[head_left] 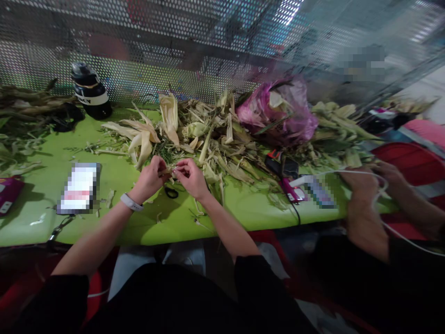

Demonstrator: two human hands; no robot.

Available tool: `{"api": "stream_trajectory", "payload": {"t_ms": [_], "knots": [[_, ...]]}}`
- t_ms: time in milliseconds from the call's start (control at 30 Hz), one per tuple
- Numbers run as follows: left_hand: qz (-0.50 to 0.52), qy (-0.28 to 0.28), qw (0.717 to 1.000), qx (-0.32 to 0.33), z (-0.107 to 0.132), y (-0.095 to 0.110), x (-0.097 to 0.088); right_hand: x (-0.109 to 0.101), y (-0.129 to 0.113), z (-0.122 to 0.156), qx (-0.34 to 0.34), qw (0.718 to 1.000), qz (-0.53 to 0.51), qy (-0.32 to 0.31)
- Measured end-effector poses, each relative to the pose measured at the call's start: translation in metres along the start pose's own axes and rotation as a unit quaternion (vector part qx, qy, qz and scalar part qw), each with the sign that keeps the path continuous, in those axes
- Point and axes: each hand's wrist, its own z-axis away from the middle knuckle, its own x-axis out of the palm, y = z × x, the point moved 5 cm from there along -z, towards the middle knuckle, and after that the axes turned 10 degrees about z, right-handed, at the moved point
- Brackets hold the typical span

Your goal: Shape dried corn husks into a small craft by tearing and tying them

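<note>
My left hand and my right hand meet over the green table, both pinched on a thin strip of dried corn husk stretched between them. A white band sits on my left wrist. Small black scissors lie on the table just below my hands. A big heap of corn husks lies right behind my fingers.
A phone lies at left, a black bottle at back left by the perforated metal screen. A pink plastic bag tops the heap. Another person's arms work at right, near a white cable and gadgets.
</note>
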Motion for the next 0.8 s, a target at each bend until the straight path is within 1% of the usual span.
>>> {"api": "stream_trajectory", "payload": {"t_ms": [67, 233, 300, 367, 400, 467, 533, 600, 700, 800], "knots": [[-0.001, -0.005, 1.000, 0.006, 0.001, 0.002, 0.002, -0.003, -0.004, 0.001, -0.018, 0.999, 0.044, 0.023], [0.003, 0.030, 1.000, -0.004, 0.001, -0.001, 0.000, -0.006, -0.014, 0.002, -0.048, 0.992, 0.102, 0.052], [0.011, 0.036, 0.999, -0.006, 0.000, -0.004, -0.001, -0.006, -0.020, 0.004, -0.072, 0.989, 0.119, 0.054], [0.018, 0.037, 0.999, -0.003, 0.001, -0.006, -0.002, -0.006, -0.024, 0.006, -0.084, 0.990, 0.105, 0.042], [0.018, 0.031, 0.999, 0.004, 0.001, -0.006, -0.002, -0.005, -0.024, 0.007, -0.077, 0.993, 0.084, 0.031], [0.007, 0.003, 1.000, 0.030, 0.002, -0.005, 0.000, -0.004, -0.020, 0.008, -0.041, 0.999, 0.032, 0.010], [-0.030, -0.039, 0.997, 0.064, 0.005, -0.001, 0.004, -0.002, -0.011, 0.006, 0.001, 1.000, -0.003, -0.005], [-0.082, -0.065, 0.990, 0.097, 0.007, 0.002, 0.008, 0.000, -0.002, 0.004, 0.030, 0.999, -0.019, -0.011], [-0.151, -0.074, 0.976, 0.136, 0.009, 0.005, 0.012, 0.003, 0.010, 0.000, 0.048, 0.998, -0.037, -0.020], [-0.195, -0.083, 0.965, 0.155, 0.010, 0.007, 0.015, 0.004, 0.013, -0.002, 0.041, 0.998, -0.031, -0.038]]}}
